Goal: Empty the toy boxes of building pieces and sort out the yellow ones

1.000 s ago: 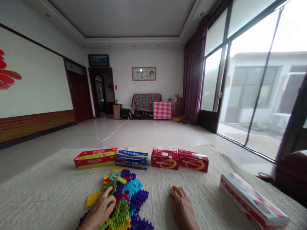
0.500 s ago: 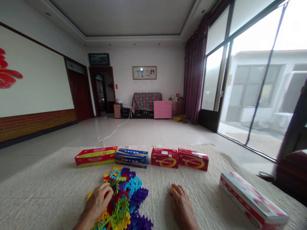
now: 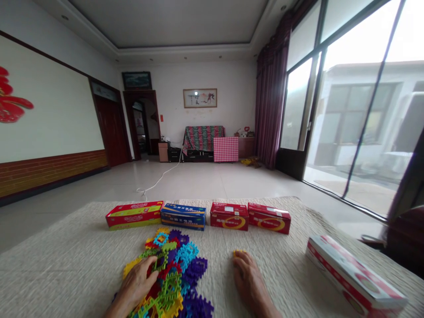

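Note:
My left hand [image 3: 138, 280] lies over a heap of colourful plastic interlocking pieces [image 3: 172, 282], its thumb and fingers apart near a green piece [image 3: 162, 260]. Purple, light blue, red, green and yellow pieces overlap in the heap. To the right, on the beige woven cover, my right hand [image 3: 249, 276] has its fingers curled over a yellow interlocking piece [image 3: 239, 253]. Only that piece's far edge shows; the hand hides the rest.
Behind the heap stand a red-and-yellow box [image 3: 134, 215], a blue box [image 3: 183, 216] and two red boxes [image 3: 229, 216] [image 3: 269, 218]. A white-and-red box [image 3: 354, 276] lies at the right. Beyond the cover is a tiled floor with a white cable [image 3: 162, 176].
My left hand's thumb and fingers have spread apart over the heap. More of the yellow piece shows at my right fingertips. The view has shifted slightly.

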Available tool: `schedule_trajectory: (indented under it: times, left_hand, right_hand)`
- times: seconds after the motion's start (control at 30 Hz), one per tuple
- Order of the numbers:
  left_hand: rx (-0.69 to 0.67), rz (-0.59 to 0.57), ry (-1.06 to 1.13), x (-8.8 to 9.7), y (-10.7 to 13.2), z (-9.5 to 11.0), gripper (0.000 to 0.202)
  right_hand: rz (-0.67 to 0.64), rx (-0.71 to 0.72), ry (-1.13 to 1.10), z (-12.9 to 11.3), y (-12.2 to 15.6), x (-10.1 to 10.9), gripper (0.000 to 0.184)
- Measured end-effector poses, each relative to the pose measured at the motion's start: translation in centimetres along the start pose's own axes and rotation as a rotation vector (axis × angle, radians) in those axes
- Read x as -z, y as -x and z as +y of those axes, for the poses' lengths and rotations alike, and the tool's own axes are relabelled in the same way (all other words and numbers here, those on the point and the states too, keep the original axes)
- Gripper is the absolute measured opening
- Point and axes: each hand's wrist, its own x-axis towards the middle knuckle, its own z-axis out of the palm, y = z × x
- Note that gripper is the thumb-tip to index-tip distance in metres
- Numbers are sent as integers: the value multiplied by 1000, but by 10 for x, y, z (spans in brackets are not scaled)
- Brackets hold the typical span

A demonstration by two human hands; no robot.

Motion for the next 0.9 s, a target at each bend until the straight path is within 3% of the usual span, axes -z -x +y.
schedule_trajectory:
  times: [0.4,0.57,0.73,0.9]
  left_hand:
    - [27,-58,56,10,5,16,33]
    - [16,-78,55,13,7,18,37]
    - [-5,-106,71,17,8,22,44]
    - [-11,-56,66,29,6,22,42]
  right_hand:
    - [106,-82,134,17,-9,-5,31]
    - [127,-213,300,30,-5,-10,34]
    - [89,-137,241,29,-4,-7,30]
    - [159,-191,194,31,-7,-6,33]
